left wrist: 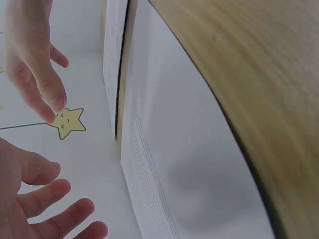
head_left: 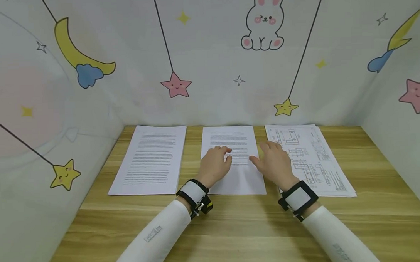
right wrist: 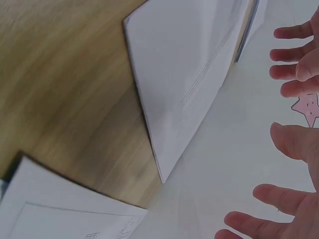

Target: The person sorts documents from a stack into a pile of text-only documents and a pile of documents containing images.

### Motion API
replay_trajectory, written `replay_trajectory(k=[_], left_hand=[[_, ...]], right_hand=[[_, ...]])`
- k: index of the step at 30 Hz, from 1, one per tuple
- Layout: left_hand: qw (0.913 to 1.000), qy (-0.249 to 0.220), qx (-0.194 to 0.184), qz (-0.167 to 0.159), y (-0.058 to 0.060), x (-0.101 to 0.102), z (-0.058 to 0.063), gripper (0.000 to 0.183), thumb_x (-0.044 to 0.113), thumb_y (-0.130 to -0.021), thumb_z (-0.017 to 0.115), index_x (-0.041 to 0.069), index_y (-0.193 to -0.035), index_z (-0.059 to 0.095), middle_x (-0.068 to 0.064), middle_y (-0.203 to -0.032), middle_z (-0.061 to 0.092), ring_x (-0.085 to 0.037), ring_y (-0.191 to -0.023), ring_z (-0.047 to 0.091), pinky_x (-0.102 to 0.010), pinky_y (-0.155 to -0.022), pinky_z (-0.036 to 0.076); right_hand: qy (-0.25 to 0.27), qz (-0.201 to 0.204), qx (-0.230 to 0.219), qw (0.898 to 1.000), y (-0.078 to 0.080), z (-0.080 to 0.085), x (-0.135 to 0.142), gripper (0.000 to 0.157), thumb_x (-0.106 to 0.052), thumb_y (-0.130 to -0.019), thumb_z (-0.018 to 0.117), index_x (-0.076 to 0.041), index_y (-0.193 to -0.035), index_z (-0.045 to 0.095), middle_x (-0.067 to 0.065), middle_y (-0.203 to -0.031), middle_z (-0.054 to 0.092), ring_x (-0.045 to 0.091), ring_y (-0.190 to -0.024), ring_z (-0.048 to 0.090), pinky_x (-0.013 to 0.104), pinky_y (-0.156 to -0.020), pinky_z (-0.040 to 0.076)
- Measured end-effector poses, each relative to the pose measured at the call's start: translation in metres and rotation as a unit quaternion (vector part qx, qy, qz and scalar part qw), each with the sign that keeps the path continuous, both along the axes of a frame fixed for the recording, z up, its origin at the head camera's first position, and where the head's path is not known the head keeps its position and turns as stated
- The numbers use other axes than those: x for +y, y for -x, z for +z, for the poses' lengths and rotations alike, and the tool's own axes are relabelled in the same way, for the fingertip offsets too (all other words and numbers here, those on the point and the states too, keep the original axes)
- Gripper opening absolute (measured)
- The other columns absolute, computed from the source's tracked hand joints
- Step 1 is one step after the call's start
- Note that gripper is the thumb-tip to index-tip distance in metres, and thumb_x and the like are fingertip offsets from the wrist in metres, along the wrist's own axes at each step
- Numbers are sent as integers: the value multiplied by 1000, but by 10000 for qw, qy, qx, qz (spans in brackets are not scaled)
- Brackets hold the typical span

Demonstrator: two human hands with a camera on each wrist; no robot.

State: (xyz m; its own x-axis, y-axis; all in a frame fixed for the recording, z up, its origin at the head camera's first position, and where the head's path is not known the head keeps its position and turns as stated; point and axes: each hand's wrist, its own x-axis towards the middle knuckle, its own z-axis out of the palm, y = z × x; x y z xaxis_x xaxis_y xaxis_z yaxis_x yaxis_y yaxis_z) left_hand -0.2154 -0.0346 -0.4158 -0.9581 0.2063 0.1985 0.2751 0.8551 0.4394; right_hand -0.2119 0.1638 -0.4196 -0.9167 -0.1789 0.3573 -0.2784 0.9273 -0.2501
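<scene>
Both hands are held over a stack of printed white paper (head_left: 236,184) in the middle of the wooden table. My left hand (head_left: 214,166) is over its left edge, fingers loosely bent and thumb apart, with nothing between them. Over the stack's right edge is my right hand (head_left: 276,165), its fingers spread and thumb pointing inward, also holding nothing. The left wrist view shows a gap between the left hand's fingers (left wrist: 65,216) and the paper surface (left wrist: 169,99). In the right wrist view, the right hand's fingers (right wrist: 269,226) are likewise apart from the sheets (right wrist: 169,64).
A thicker stack of text pages (head_left: 152,160) lies to the left. To the right, slightly fanned sheets with line drawings (head_left: 322,173) lie partly beneath the right hand in the head view. A white wall (head_left: 223,103) with cartoon prints encloses the table (head_left: 234,238) behind and at both sides.
</scene>
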Motion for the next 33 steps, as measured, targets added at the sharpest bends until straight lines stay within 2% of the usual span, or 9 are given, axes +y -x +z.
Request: replay_trajectory(k=[4,10,15,20,25,28,33], left_hand=[[9996,22,59,265,0,-16,-3,28,24,-89,53,15,-111,68,-8,-106,67,-25,-92,62,-37,-58,52],[9986,-18,-107,526,1,-50,-6,29,24,-91,52,12,-114,66,-10,-110,66,-22,-81,60,-35,-58,50],[9972,158,-54,733,4,-76,-8,30,23,-90,53,11,-114,66,-14,-115,65,-31,-95,61,-44,-64,53],[9957,175,-166,894,3,-96,-5,34,24,-90,52,10,-118,63,-19,-122,59,-39,-108,54,-53,-73,52],[9953,69,-183,946,2,-120,-6,36,23,-90,52,5,-119,62,-24,-127,55,-43,-112,51,-56,-78,50],[9932,70,-245,1137,3,-140,-8,37,24,-91,51,4,-120,62,-27,-128,54,-46,-113,50,-57,-81,47],[9877,37,-489,1485,3,-173,-10,40,23,-91,49,3,-123,59,-31,-129,50,-50,-112,48,-59,-77,46]], right_hand=[[94,31,-147,9998,-2,2,-12,64,-43,-80,67,-3,-128,55,28,-126,56,46,-114,51,60,-83,48],[119,80,-328,9994,-6,2,-30,67,-47,-79,67,-5,-130,54,27,-130,53,44,-117,50,59,-86,48],[178,186,-376,9990,-8,1,-44,67,-48,-78,68,-8,-130,55,26,-130,55,43,-120,49,59,-92,46],[129,261,-446,9986,-9,2,-56,68,-49,-78,67,-9,-131,54,24,-131,53,41,-121,49,57,-96,43],[145,292,-549,9980,-13,5,-68,69,-51,-78,66,-10,-132,53,23,-135,51,42,-125,45,59,-98,41],[172,364,-556,9976,-16,5,-75,68,-50,-78,66,-10,-132,53,24,-136,49,43,-126,43,60,-97,41],[201,456,-514,9974,-18,4,-86,67,-49,-78,67,-11,-132,53,23,-137,49,43,-127,42,60,-96,41]])
